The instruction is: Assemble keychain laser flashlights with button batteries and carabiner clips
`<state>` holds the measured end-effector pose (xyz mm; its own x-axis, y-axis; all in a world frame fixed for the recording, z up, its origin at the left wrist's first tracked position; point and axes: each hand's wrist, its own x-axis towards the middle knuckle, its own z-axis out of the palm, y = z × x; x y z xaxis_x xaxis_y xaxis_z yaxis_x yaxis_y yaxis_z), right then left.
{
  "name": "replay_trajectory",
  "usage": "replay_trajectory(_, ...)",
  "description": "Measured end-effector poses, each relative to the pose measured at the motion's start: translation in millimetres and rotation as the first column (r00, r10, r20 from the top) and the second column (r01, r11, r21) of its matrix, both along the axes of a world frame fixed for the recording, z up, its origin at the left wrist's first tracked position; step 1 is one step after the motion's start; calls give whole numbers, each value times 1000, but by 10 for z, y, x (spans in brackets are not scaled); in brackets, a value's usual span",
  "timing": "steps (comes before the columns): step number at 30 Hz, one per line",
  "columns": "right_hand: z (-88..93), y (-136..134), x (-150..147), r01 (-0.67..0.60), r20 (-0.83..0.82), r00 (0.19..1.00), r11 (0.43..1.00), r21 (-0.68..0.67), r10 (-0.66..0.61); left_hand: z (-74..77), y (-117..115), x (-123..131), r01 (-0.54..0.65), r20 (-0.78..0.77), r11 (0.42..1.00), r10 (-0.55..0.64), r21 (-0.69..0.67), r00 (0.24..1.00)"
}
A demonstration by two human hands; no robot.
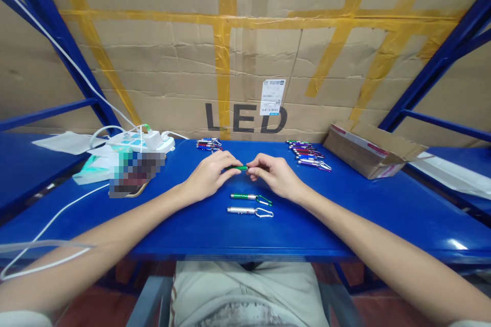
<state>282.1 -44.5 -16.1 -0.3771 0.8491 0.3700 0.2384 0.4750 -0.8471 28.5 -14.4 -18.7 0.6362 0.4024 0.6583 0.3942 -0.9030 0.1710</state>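
Both at counter (161, 225) centre: left hand (209, 176) and right hand (274, 174) pinching opposite ends of a green keychain torch (238, 167), likely for twisting grip. Two more torches (251, 204) laid just below, within easy reach; coloured batches (309, 156) aside.
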Motion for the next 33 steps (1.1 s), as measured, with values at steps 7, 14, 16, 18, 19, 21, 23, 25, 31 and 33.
replay_trajectory(7, -38, 8, -15, -9, -16, 1000, 997, -80, 7, 11, -38, 2, 6, -44, 992, 0, 127, 999)
replay_trajectory(14, -31, 13, -48, -70, -68, 996, 967, -246, 55, 56, -58, -10, -1, -147, 933, 58, 361, 987)
replay_trajectory(16, -32, 11, -54, -85, -84, 994, 956, -282, 64, 70, -65, -11, -3, -170, 911, 81, 413, 982)
replay_trajectory(18, -36, 13, -56, -104, -118, 991, 939, -327, 69, 82, -70, -14, -4, -186, 885, 102, 465, 977)
replay_trajectory(19, -38, 15, -57, -116, -143, 987, 928, -354, 69, 86, -70, -16, -3, -192, 874, 110, 486, 975)
replay_trajectory(21, -32, 15, -54, -148, -206, 976, 897, -417, 66, 93, -70, -22, 2, -198, 861, 115, 508, 973)
replay_trajectory(23, -14, 10, -50, -191, -270, 961, 857, -478, 64, 97, -68, -27, 12, -200, 865, 103, 501, 974)
replay_trajectory(25, 8, 3, -47, -229, -312, 948, 821, -523, 66, 95, -68, -29, 23, -196, 875, 83, 484, 977)
replay_trajectory(31, 8, 11, -47, -153, -159, 983, 900, -408, 95, 66, -58, -10, -5, -183, 911, 88, 411, 979)
replay_trajectory(33, 3, 11, -43, -54, 8, 998, 977, -208, 57, 53, -42, -2, -40, -173, 936, 107, 350, 979)
